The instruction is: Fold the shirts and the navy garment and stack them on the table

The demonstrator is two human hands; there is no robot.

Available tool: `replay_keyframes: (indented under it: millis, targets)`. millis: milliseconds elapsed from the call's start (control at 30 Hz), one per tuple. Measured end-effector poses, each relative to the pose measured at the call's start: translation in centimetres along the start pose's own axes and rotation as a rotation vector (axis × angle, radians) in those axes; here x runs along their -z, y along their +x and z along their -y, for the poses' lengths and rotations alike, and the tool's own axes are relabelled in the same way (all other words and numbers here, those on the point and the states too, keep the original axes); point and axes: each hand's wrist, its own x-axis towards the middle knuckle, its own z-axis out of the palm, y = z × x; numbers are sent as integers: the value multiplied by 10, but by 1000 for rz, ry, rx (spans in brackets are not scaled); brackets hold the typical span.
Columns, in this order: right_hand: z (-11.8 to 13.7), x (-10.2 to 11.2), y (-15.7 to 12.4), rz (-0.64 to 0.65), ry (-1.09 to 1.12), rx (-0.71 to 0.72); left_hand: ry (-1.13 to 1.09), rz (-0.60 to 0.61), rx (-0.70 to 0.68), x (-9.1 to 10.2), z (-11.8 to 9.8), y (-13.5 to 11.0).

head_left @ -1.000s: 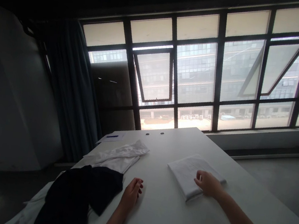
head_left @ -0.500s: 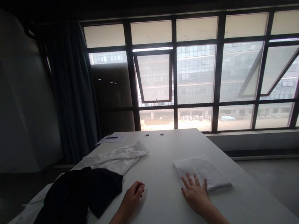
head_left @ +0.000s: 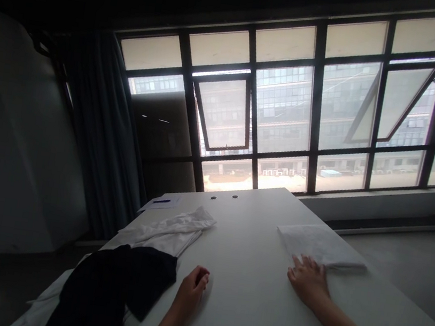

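A folded white garment (head_left: 323,244) lies flat near the right edge of the white table (head_left: 238,306). My right hand (head_left: 309,277) rests at its near edge, palm down, fingers spread and touching the cloth without gripping it. Around the table's middle, my left hand (head_left: 193,285) is on its side with the fingers curled in, and nothing shows in it. A black garment (head_left: 115,283) is heaped to the left of this hand. Beyond the black cloth, rumpled white clothing (head_left: 175,230) is spread out, partly covered by it.
Sheets of paper with a pen (head_left: 161,201) lie at the far left of the table. Two round cable holes (head_left: 224,197) are near the far end. A dark curtain (head_left: 103,141) hangs at left, and large windows (head_left: 284,107) stand beyond the table.
The folded white garment has slid to the right across the table, together with my right hand. My left hand has stayed nearly in place.
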Motion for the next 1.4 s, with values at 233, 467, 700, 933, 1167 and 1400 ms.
replay_keyframes:
  millis: [233, 467, 700, 933, 1167, 1400]
  targets:
    - [-21, -11, -5, 123, 28, 50, 49, 5, -32, -1, -7, -1]
    - [-35, -10, 40, 209, 89, 47, 96, -7, -53, -2, -13, -5]
    - [-41, -12, 64, 187, 110, 32, 108, -19, -53, -1, -14, -5]
    - [-41, -6, 50, 86, 120, 45, 128, -1, -56, -1, -14, -6]
    - [-43, -8, 59, 146, 141, 67, 174, 16, -76, -1, -16, -8]
    - [-43, -12, 65, 201, 139, 46, 234, 27, -77, -2, -13, -7]
